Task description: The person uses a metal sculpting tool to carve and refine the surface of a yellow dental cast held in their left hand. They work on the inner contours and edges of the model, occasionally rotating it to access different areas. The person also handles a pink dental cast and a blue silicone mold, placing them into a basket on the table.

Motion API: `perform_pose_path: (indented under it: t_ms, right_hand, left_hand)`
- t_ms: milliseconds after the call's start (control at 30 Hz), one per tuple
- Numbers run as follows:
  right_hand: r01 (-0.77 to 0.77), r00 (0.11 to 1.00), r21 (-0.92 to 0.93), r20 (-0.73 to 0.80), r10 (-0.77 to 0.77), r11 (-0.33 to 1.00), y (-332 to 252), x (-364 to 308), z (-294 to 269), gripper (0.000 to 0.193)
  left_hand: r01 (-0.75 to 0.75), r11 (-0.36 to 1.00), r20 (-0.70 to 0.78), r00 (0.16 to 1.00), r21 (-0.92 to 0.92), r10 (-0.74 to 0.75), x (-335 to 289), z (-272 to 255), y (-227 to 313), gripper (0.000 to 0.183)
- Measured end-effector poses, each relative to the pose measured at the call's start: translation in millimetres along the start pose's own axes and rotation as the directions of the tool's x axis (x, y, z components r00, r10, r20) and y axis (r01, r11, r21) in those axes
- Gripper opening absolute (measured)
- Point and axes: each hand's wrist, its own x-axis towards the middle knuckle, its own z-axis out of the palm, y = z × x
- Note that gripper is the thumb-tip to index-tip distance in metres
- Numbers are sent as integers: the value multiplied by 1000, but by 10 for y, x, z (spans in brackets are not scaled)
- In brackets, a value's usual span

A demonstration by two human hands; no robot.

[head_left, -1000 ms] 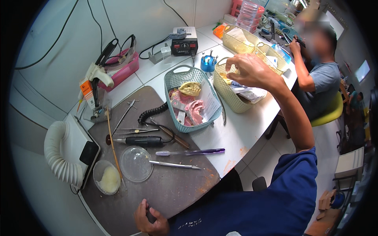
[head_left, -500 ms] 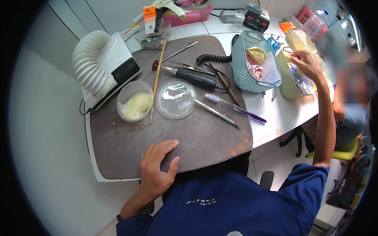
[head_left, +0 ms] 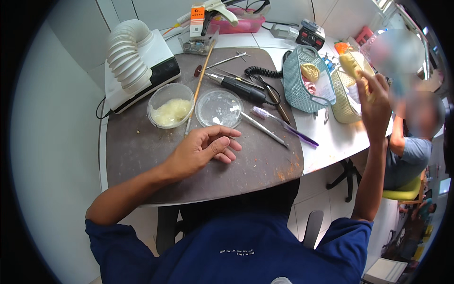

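Raised over the cream basket [head_left: 344, 104] at the right, my right hand [head_left: 376, 94] grips a pale yellow dental plaster cast [head_left: 350, 65] between thumb and fingers. My left hand [head_left: 203, 150] hovers over the brown board, its fingers loosely apart and nothing in it. Just beyond it lie a clear round lid [head_left: 219, 109] and a plastic tub of pale yellowish material [head_left: 171, 112]. A long brush [head_left: 201, 80] leans beside the tub. A silver-handled tool [head_left: 265, 130] touches the lid, with a purple toothbrush [head_left: 286, 125] to its right.
The teal basket [head_left: 295, 90] holds another yellow cast, pink pieces and paper. A black handpiece [head_left: 241, 90] with a coiled cord lies behind the lid. At the far left stands a white unit with a ribbed hose [head_left: 126, 54]. Another person [head_left: 409, 146] sits at the right.
My right hand has come up and nearer from the cream basket, now with the cast in it. My left hand has moved forward and right over the board. The view has shifted slightly.
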Motion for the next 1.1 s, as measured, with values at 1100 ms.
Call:
perform_pose_path:
  t_ms: [1100]
  right_hand:
    - [-127,808,203,589,-18,971,-1394,-730,300,29]
  left_hand:
    - [-243,962,-348,918,-121,188,-152,48,-125,37]
